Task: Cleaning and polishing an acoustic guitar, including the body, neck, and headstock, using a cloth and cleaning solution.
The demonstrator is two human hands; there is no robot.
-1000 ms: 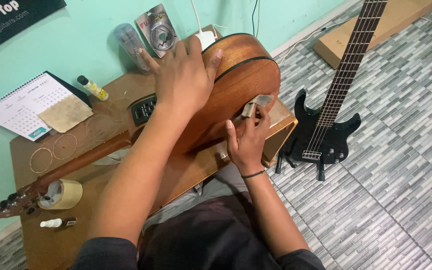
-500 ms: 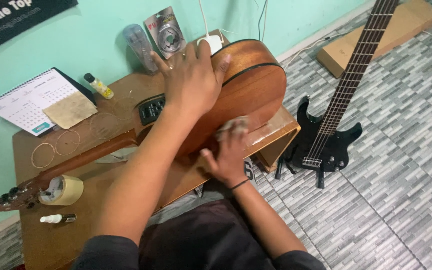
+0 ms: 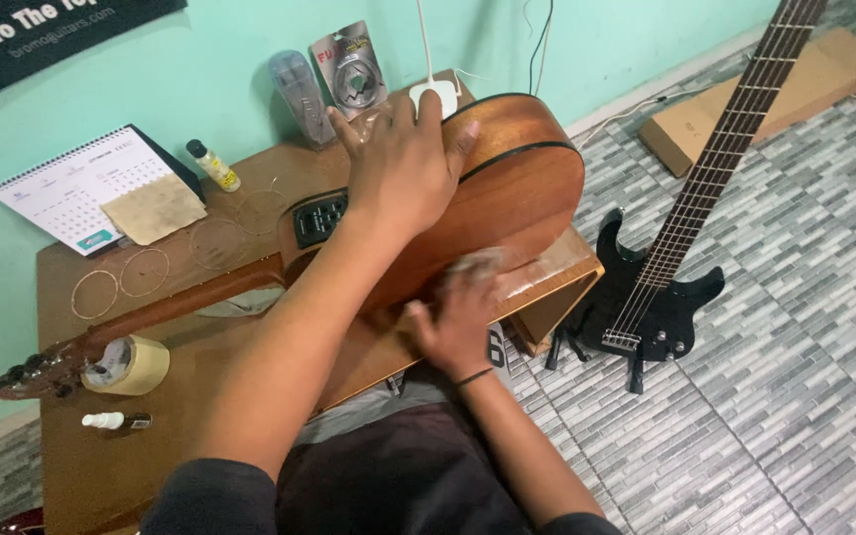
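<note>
A brown acoustic guitar (image 3: 527, 188) stands on its edge across a wooden table (image 3: 180, 396), with its neck (image 3: 180, 302) running left to the headstock (image 3: 27, 372). My left hand (image 3: 403, 168) lies flat with spread fingers on top of the guitar body and steadies it. My right hand (image 3: 458, 322), a dark band on its wrist, presses a small pale cloth (image 3: 473, 266) against the near face of the body. The cloth is blurred by motion.
On the table are a tape roll (image 3: 131, 365), a small white bottle (image 3: 111, 421), coiled strings (image 3: 121, 277), a desk calendar (image 3: 81, 183), a tan rag (image 3: 156, 208) and a yellow bottle (image 3: 213, 164). A black bass guitar (image 3: 646, 297) stands on the tiled floor at the right, a cardboard box (image 3: 765, 94) behind it.
My right hand has slid with the cloth down and to the left along the guitar's near face. My left hand stays on top of the body.
</note>
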